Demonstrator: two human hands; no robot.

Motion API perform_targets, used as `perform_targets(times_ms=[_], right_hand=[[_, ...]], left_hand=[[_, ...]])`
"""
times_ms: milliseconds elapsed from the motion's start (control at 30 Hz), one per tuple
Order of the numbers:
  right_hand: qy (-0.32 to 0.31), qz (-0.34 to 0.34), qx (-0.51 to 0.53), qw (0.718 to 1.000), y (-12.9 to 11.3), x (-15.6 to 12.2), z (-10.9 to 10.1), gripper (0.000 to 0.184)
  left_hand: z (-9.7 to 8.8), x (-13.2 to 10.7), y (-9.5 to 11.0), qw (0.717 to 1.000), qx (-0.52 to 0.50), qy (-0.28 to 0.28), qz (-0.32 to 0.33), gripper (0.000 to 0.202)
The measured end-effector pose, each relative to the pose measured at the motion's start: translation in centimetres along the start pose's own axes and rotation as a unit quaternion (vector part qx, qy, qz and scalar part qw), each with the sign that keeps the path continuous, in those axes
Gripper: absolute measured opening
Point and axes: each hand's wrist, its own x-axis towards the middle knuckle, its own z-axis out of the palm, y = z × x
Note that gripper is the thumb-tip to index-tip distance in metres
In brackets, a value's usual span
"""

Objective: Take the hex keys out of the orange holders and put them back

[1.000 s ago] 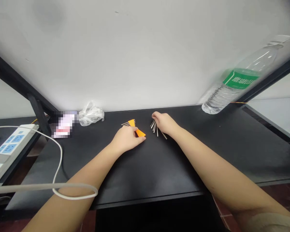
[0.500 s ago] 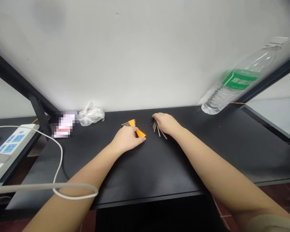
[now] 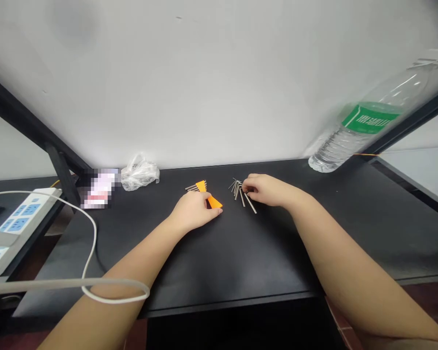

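My left hand (image 3: 193, 211) covers the middle of the orange hex key holder (image 3: 214, 202); left of the plastic bag (image 3: 140, 174), a pixelated item (image 3: 99, 189) is unreadable, and a power strip (image 3: 22, 218) runs off the edge.

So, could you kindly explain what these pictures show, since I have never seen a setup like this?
There is no machine here: a camera worn on a person's head looks forward and down at their bare arms. The left hand lies over an orange hex key holder, and the right hand touches a loose bunch of steel hex keys. Both are on a black tabletop, near a plastic water bottle, a crumpled plastic bag and a power strip.
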Motion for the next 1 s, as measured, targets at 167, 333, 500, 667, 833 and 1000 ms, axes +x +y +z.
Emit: perform_targets(times_ms=[167,333,500,667,833,1000], right_hand=[[0.049,0.036,-0.014,0.998,0.0,0.7,0.6,0.012],[0.072,0.033,0.003,0.997,0.2,0.9,1.3,0.044],[0.061,0.020,0.003,0.998,0.2,0.9,1.5,0.047],[0.060,0.028,-0.008,0.998,0.4,1.0,1.6,0.051],[0.061,0.027,-0.014,0.998,0.3,0.9,1.6,0.039],[0.064,0.022,-0.023,0.997,-0.2,0.6,1.4,0.031]], left_hand=[[-0.1,0.0,0.1,1.000,-0.004,-0.006,-0.006,0.032],[-0.1,-0.1,0.0,1.000,-0.006,0.001,0.000,0.033],[-0.1,-0.1,-0.1,1.000,-0.006,0.002,0.003,0.033],[0.0,-0.1,-0.1,1.000,0.000,0.004,0.003,0.032],[0.1,0.0,-0.2,1.000,0.001,0.005,0.003,0.033],[0.0,0.0,-0.2,1.000,-0.007,0.006,0.005,0.033]])
